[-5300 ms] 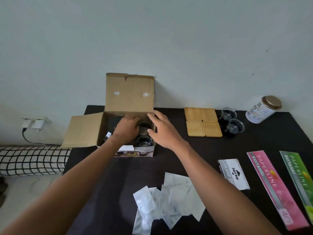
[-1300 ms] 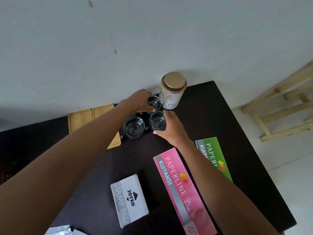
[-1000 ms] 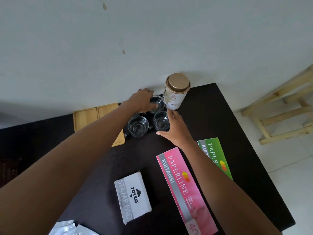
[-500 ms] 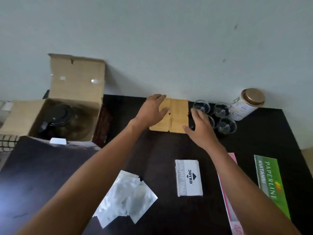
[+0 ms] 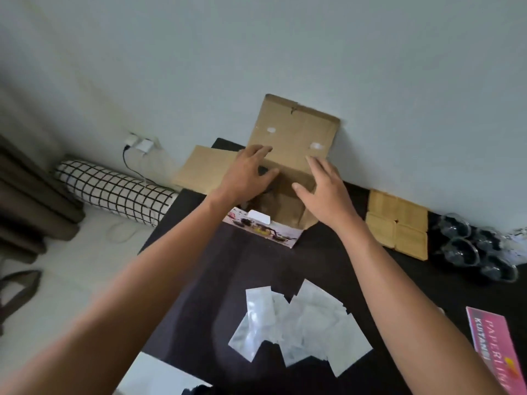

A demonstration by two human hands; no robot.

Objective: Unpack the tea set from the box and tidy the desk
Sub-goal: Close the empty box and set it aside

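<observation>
The open cardboard box (image 5: 293,132) stands at the far left of the black desk (image 5: 319,263), its lid flap up against the wall. My left hand (image 5: 248,175) hovers over the box's left opening with fingers spread. My right hand (image 5: 322,186) is over the right side of the opening, fingers apart, holding nothing. A dark object shows faintly inside the box (image 5: 263,171), mostly hidden by my hands. Several wooden coasters (image 5: 397,223) lie to the right of the box. Several glass cups (image 5: 479,249) are clustered at the far right.
Several white plastic sleeves (image 5: 299,320) lie scattered on the near desk. A pink receipt book (image 5: 493,349) sits at the right edge. Left of the desk are a checked bolster (image 5: 114,192), a wall socket with a cable (image 5: 139,143) and a brown curtain (image 5: 25,189).
My hands left the cups and coasters and moved left over the open box. The view swung left, so the tin and stamp pad are out of sight.
</observation>
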